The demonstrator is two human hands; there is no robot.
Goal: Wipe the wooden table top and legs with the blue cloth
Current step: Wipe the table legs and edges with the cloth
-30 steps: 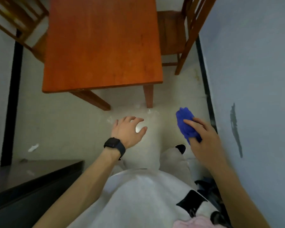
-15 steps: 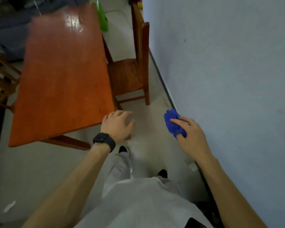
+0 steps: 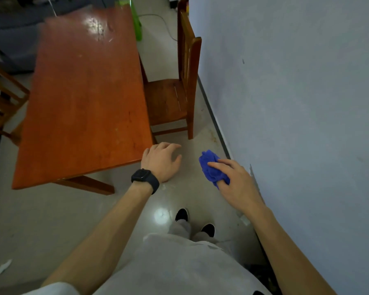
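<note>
The wooden table (image 3: 83,96) fills the upper left, its orange top bare and glossy at the far end. One of its legs (image 3: 90,185) shows under the near edge. My right hand (image 3: 237,182) grips the crumpled blue cloth (image 3: 211,167) in the air, to the right of the table's near right corner and close to the wall. My left hand (image 3: 161,160), with a black watch on the wrist, hangs with relaxed fingers just off that same corner and holds nothing.
A wooden chair (image 3: 179,92) stands between the table and the pale wall (image 3: 296,103) on the right. Another chair (image 3: 2,103) is at the table's left side. A green object (image 3: 136,24) and a cable lie on the floor beyond. My feet are on the tiled floor below.
The view swung from the table's short end toward the wall side. Both hands now hover beside the near right corner; the right still grips the cloth.
</note>
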